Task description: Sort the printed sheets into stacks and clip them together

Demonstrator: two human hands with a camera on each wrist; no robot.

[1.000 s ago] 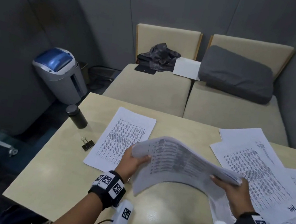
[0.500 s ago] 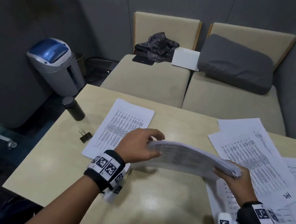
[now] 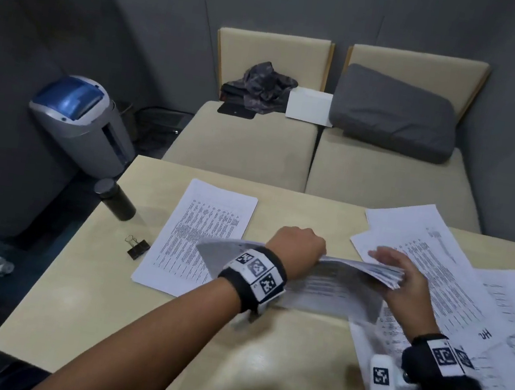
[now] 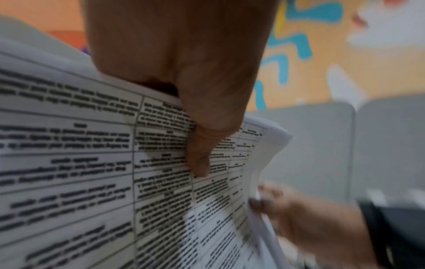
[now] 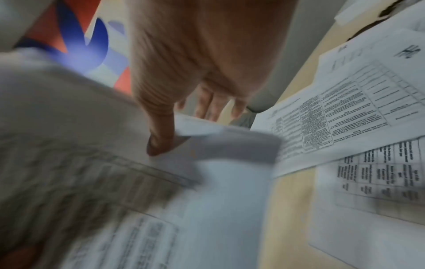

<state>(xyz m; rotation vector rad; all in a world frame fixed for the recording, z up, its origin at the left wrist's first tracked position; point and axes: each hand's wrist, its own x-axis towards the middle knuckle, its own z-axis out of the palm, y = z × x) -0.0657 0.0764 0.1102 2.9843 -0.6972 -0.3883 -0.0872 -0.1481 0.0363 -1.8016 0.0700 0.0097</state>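
Fingers half-hidden behind blurred sheaf, both hands pinching its edges, print unreadable.

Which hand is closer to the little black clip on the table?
Left. The left hand grips the stack right of the clip; the right hand holds the stack's far end.

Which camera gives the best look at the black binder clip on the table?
The head view. The small black metal binder clip lies in plain sight on the pale wooden table, left of the flat printed sheet. Both wrist views are filled with hands and paper; neither shows the clip.
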